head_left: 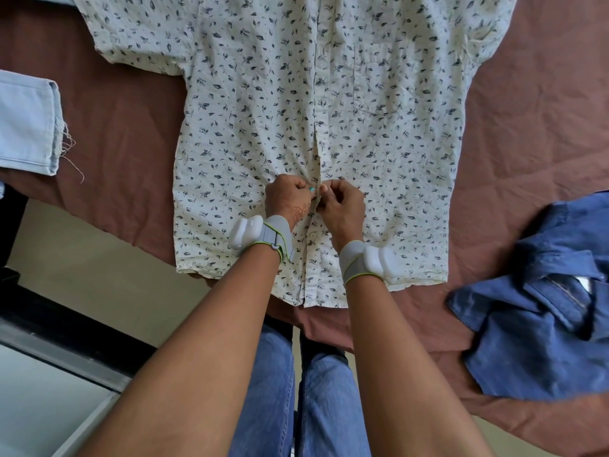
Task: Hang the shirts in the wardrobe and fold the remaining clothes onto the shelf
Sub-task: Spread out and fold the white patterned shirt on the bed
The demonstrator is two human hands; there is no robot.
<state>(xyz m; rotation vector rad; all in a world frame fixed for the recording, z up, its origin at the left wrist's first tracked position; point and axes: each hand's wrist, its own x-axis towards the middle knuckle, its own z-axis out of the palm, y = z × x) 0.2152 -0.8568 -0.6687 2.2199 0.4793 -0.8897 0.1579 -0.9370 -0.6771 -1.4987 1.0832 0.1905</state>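
A brown bedsheet is covering the whole working surface, creased and spreading from the top left corner down to the lower right. Lying flat on it, front side up and filling most of the upper view, is a cream short-sleeved shirt printed with small dark leaves; its collar end is pointing away from the person, its hem is lying nearest them, and a chest pocket is showing on the right-hand panel. At the right edge a dark blue shirt is sitting in a crumpled heap on the sheet, just beside the cream shirt's hem corner but not touching it. At the left edge a pale blue denim garment is lying flat, with loose threads trailing from its frayed end, well apart from the cream shirt. Both forearms are reaching in from below, each wearing a grey wrist strap with a white device, above the person's blue jeans. The left hand is curling its fingers and pinching the left edge of the button placket, low on the shirt's front. The right hand is pinching the opposite placket edge, its fingertips meeting those of the left. A white button is showing on the placket just below the hands.
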